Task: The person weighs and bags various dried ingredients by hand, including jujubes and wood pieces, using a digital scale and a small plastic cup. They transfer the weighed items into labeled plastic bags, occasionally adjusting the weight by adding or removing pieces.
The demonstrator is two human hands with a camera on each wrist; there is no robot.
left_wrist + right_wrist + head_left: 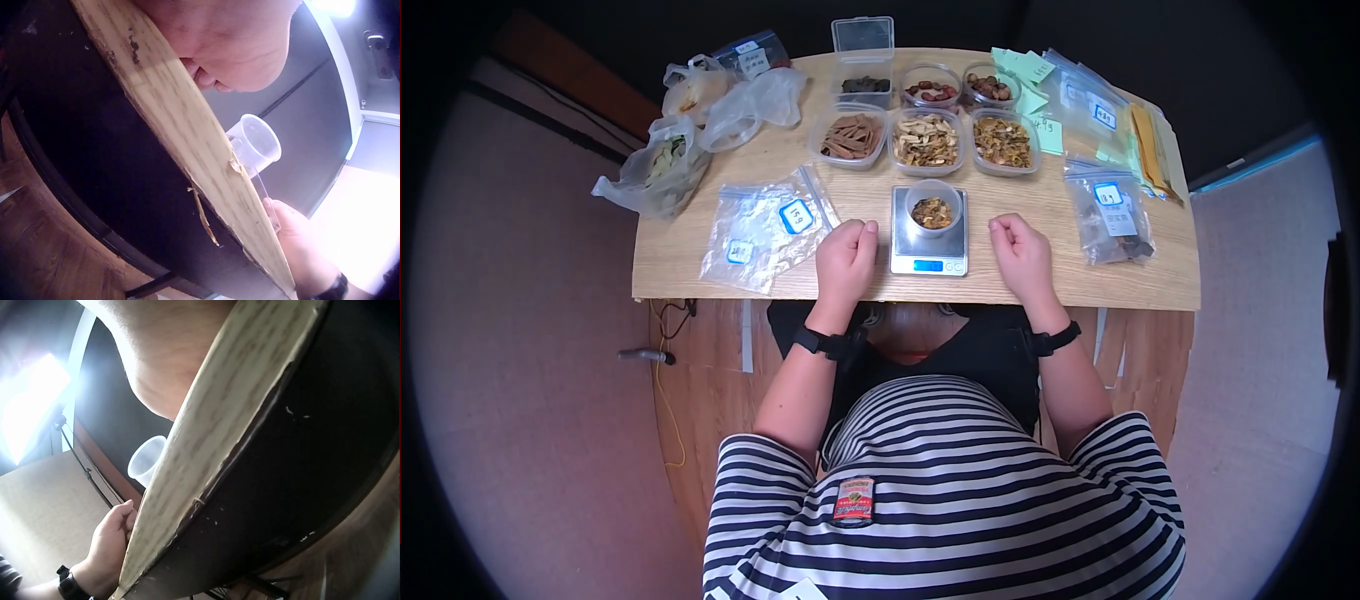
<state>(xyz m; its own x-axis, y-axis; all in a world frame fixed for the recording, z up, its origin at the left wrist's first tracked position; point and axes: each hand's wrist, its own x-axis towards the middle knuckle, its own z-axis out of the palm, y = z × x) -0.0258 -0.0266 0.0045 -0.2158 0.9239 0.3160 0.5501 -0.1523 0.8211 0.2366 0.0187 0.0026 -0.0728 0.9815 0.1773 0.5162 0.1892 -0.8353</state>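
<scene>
Your left hand (846, 258) and right hand (1020, 252) rest on wooden table (700, 270), one each side of scale (929, 240); fingers loosely curled, grasping nothing. Round clear cup (933, 208) stands on scale, holds brown dried bits (kind hard to tell). Wrist views mostly blocked by table edge; only cup and opposite hand visible. Behind scale: six clear tubs, contents brown and tan. Scale display too small to read. Flat plastic bag (762, 228) lies just beside left hand.
</scene>
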